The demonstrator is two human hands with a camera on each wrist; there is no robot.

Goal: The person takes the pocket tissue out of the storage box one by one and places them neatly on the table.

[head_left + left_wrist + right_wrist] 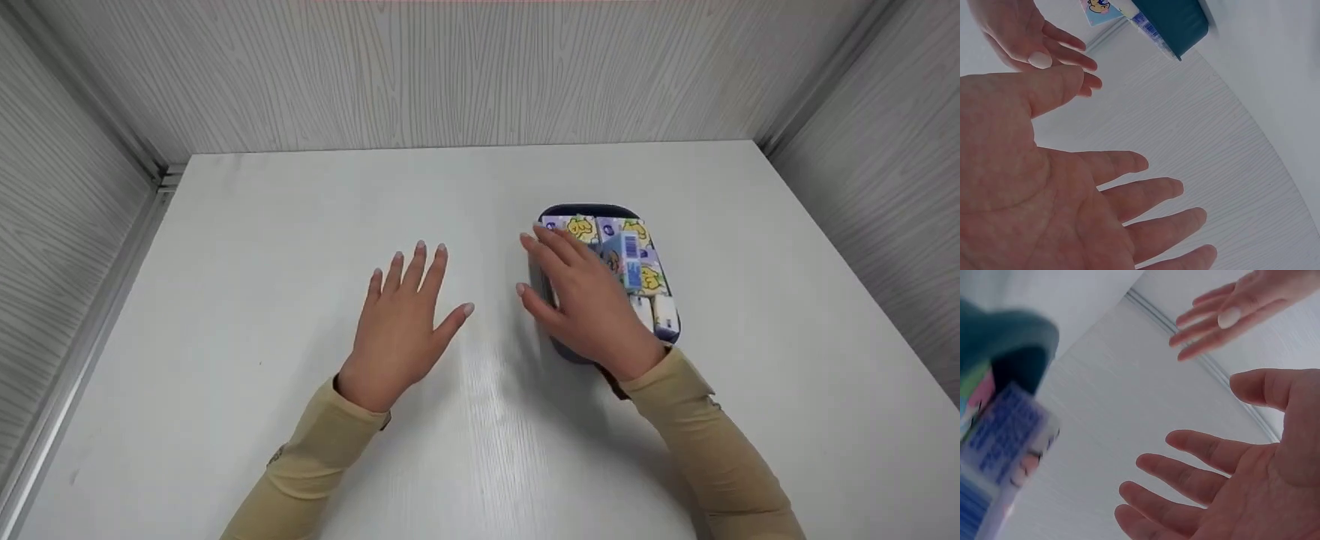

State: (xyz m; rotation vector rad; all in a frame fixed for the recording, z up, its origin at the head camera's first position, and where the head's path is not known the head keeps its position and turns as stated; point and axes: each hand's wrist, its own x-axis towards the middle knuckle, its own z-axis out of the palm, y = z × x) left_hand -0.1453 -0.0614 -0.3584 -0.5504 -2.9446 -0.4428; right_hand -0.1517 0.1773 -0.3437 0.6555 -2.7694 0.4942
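Note:
Over the white table, my left hand (397,330) hangs with fingers spread, holding nothing. My right hand (589,300) also has its fingers extended; in the head view it covers the left part of a dark blue-green tub (589,209). Small printed packets (651,280) with yellow cartoon figures fill that tub. One light-blue packet (632,259) with a barcode lies on top, partly behind the right hand. The right wrist view shows the palm (1241,489) bare and apart from a blurred purple-and-white packet (1008,433). Some packets are hidden under the hand.
The white tabletop (262,225) spreads around both hands. Grey wood-grain panels stand behind (480,75) and on both sides of it. A metal rail (90,337) runs along the left edge.

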